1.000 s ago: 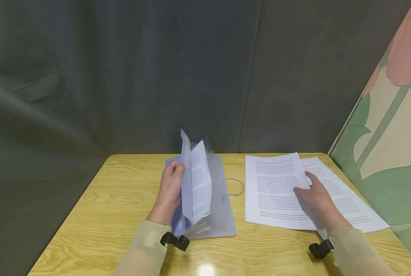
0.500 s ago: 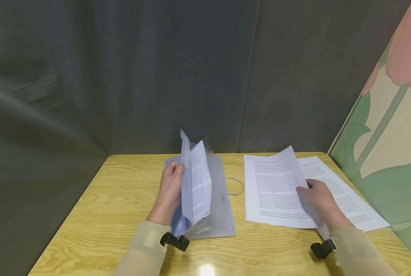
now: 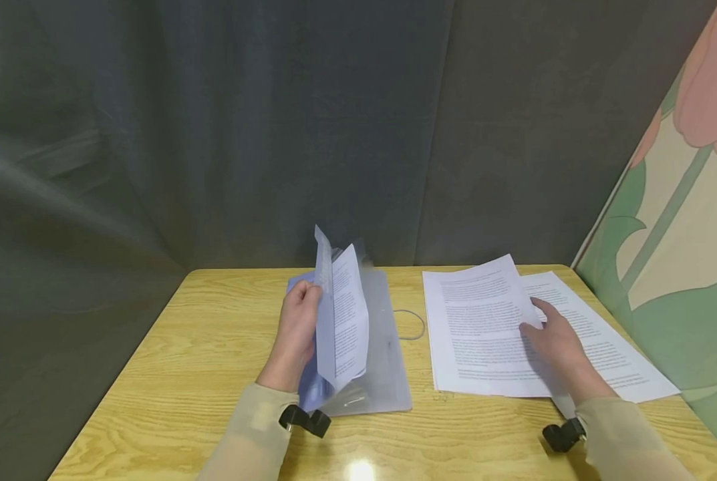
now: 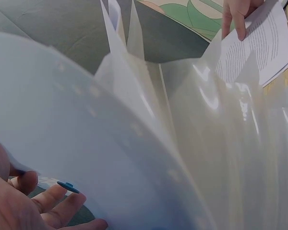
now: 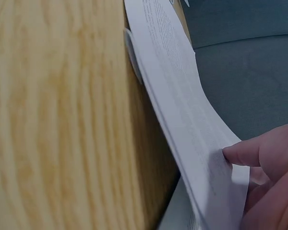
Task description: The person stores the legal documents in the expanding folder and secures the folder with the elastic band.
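Observation:
My left hand (image 3: 298, 317) grips the raised cover of a translucent plastic folder (image 3: 388, 361), which lies open at the middle of the table. Behind that cover, printed pages (image 3: 349, 314) stand half upright among clear sleeves (image 4: 197, 110). A small blue-green button (image 4: 68, 187) shows beside my left fingertips in the left wrist view. On the right, my right hand (image 3: 556, 344) pinches the right edge of a printed sheet (image 3: 484, 334), thumb on top and fingers underneath. That edge bends upward. Another printed sheet (image 3: 613, 354) lies partly beneath it, slanted.
A thin elastic loop (image 3: 415, 326) sticks out from the folder's right side onto the wooden table (image 3: 214, 347). Dark grey cloth (image 3: 358, 133) hangs behind the table. A flower-patterned panel (image 3: 695, 280) stands along the right side.
The upper right corner of the pinched sheet has risen and shifted slightly left. My right thumb has moved a little rightward with the edge. The left hand and folder look unchanged.

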A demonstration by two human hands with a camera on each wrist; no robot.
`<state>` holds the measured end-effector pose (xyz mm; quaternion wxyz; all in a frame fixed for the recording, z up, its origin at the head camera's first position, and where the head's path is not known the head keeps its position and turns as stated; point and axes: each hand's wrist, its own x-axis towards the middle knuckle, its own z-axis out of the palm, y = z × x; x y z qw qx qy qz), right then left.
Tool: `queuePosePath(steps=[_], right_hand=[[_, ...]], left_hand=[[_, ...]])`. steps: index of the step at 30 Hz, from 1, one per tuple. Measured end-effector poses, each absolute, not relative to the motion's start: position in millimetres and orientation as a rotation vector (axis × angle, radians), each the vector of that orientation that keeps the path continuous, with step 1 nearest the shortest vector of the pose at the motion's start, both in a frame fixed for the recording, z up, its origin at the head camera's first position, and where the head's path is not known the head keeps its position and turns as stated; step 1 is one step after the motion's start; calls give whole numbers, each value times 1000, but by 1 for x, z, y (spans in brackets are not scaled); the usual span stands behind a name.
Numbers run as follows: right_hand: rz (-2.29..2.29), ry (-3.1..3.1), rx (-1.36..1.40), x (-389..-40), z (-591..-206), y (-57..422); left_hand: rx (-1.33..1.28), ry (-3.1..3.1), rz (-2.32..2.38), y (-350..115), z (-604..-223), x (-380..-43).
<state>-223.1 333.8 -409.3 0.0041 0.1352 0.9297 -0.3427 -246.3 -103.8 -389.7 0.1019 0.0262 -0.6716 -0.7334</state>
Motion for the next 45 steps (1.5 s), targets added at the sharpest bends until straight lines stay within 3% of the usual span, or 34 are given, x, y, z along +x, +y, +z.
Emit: queuePosePath(steps=[9, 22, 45], right_hand=[[-1115, 2933, 389, -222, -411, 334], [-1396, 2882, 352, -211, -382, 327], [-1893, 2521, 230, -208, -354, 280]], left_hand=[[82, -1978, -2180, -105, -389, -246], [104, -1952, -2241, -114, -384, -247], [96, -1937, -2264, -115, -387, -246]])
